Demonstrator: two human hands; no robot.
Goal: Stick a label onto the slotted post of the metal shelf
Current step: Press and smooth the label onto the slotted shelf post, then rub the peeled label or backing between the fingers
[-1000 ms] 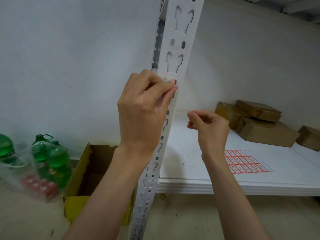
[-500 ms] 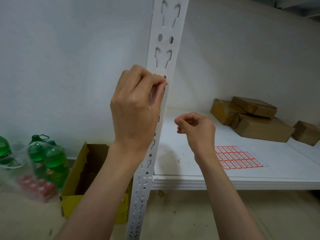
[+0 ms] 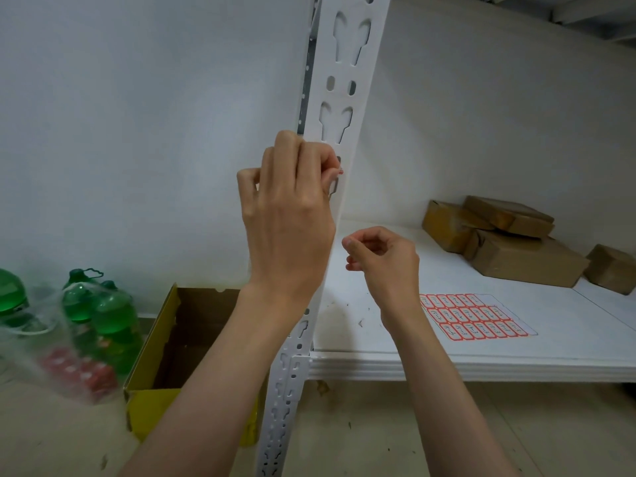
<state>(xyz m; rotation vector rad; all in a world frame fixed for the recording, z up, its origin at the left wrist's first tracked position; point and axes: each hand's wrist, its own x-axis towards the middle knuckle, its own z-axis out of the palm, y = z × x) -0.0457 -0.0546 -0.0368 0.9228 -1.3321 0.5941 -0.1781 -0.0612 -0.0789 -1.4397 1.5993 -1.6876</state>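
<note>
While the left hand [image 3: 289, 215] pinches a small red-edged label [image 3: 340, 171] against the face of the slotted post [image 3: 347, 98], just below a keyhole slot, the right hand [image 3: 382, 263] hovers beside the post, fingers loosely curled and holding nothing. The label looks paper-thin, floppy and tacky; best held by one edge, then pressed flat between slots. The label sheet [image 3: 475, 316] lies near the shelf's [image 3: 481, 368] front edge.

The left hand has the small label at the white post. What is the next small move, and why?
Probably press the label flat against the slotted post with the left hand fingertips. The label is pinched right at the post face, only its red edge showing, so it does not look fully stuck yet. The right hand hangs free below, holding nothing.
</note>
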